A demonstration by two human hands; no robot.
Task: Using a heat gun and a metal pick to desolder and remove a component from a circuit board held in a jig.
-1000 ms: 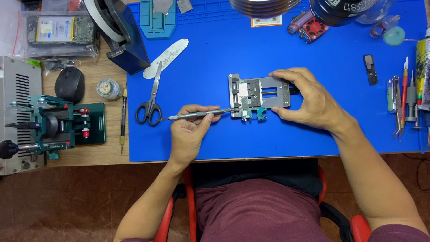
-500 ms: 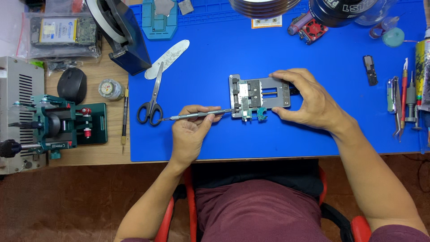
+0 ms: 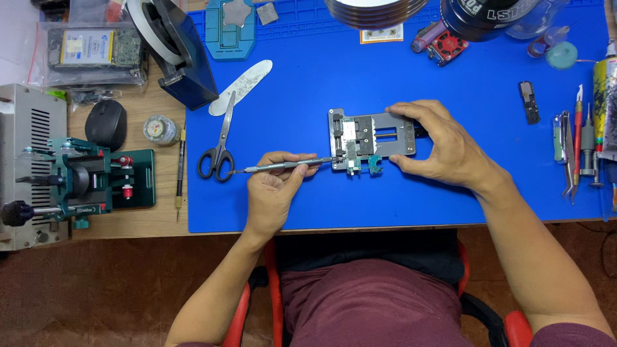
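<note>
Gripping a slim grey screwdriver point(image 3: 283, 167) between curled fingers, the left hand point(image 3: 273, 196) lies on the blue mat point(image 3: 308, 96), the tip meeting the lower left edge of a grey metal jig point(image 3: 371, 135). The right hand point(image 3: 443, 144) is half open, clasping the jig's right end between thumb and fingers; a small circuit board point(image 3: 361, 159) is clamped in the jig at mid-mat. Scissors point(image 3: 218, 144) lie just beyond the screwdriver's butt, a pale spatula point(image 3: 241, 87) above them. On the bare table point(image 3: 160, 212) to the left stand a green clamp point(image 3: 90, 180), a black mouse point(image 3: 106, 124) and a small round tin point(image 3: 160, 130). A clear bag point(image 3: 90, 54) with a yellowish label sits top left. Tweezers and hand tools point(image 3: 578, 151) line the mat's right edge. Both hands and the jig keep the same places as half a second ago.
</note>
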